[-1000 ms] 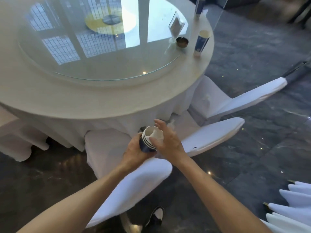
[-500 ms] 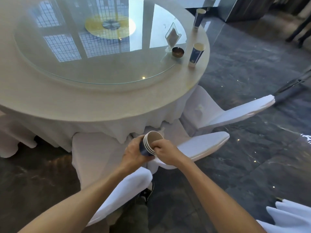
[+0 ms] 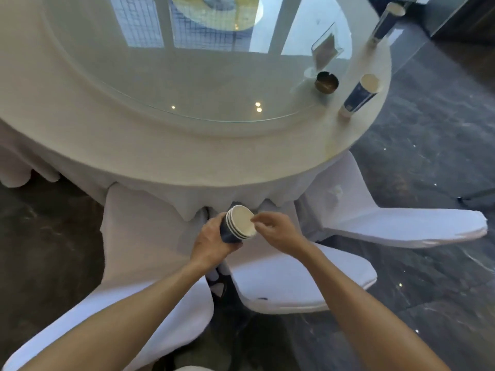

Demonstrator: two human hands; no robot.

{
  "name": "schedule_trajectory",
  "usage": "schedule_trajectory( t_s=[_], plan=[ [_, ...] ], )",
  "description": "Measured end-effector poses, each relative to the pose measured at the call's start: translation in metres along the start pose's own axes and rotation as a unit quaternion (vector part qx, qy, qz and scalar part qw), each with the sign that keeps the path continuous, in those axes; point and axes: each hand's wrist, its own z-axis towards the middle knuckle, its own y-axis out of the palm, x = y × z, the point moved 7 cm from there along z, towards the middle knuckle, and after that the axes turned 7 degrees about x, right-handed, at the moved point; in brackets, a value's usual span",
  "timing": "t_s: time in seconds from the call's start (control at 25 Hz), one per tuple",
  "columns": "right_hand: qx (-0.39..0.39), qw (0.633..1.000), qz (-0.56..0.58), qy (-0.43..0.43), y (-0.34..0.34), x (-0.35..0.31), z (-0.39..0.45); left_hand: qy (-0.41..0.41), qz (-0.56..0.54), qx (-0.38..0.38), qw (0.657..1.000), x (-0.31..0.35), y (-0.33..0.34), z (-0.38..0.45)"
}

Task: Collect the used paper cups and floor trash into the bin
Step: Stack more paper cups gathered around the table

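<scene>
Head view: the left hand (image 3: 214,243) is wrapped around a stack of nested blue paper cups (image 3: 237,224), held tilted so the white mouth faces up and toward the camera; several white rims show one inside another. The right hand (image 3: 276,232) sits just beside the stack's mouth, fingers curled and thumb and forefinger pinched together at the top rim; whether they hold anything between them is too small to tell. Both hands hang in front of the counter (image 3: 187,153), a round one draped in white cloth, above white-covered chairs (image 3: 294,287). A glass turntable (image 3: 187,84) covers most of the counter's top. Near its right edge, on the cloth, one blue cup (image 3: 360,95) stands upright, and a second cup (image 3: 385,21) stands farther back near the rim. A small dark round dish (image 3: 326,83) rests on the glass just beside the nearer cup, with a clear card stand (image 3: 325,48) behind it. The floor (image 3: 428,156) is dark polished stone.
</scene>
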Motion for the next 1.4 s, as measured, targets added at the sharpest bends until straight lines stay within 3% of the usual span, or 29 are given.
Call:
schedule_trajectory(
  t_s=[0.16,0.36,0.56,0.8,1.0,1.2,1.32,1.4],
  plan=[
    [-0.036,0.998,-0.041,-0.017,-0.005,0.037,0.043,-0.047,-0.027,0.106,0.993,-0.006,-0.007,0.011],
    [-0.139,0.971,-0.190,-0.048,0.000,0.089,0.077,-0.132,-0.003,0.118,0.984,-0.010,0.020,0.007],
    [-0.224,0.941,-0.244,-0.074,0.025,0.142,0.111,-0.173,-0.013,0.151,0.973,-0.022,0.067,-0.008],
    [-0.272,0.916,-0.286,-0.071,0.098,0.200,0.166,-0.202,-0.043,0.163,0.965,-0.065,0.108,0.013],
    [-0.276,0.895,-0.335,-0.104,0.169,0.245,0.209,-0.196,-0.044,0.122,0.972,-0.112,0.125,0.036],
    [-0.191,0.894,-0.384,-0.132,0.203,0.272,0.225,-0.211,-0.045,0.128,0.968,-0.142,0.134,0.043],
    [-0.199,0.911,-0.334,-0.136,0.201,0.282,0.217,-0.207,-0.038,0.107,0.972,-0.137,0.140,0.046],
    [-0.224,0.938,-0.255,-0.073,0.188,0.282,0.206,-0.200,-0.032,0.096,0.975,-0.124,0.143,0.046]
  ],
)
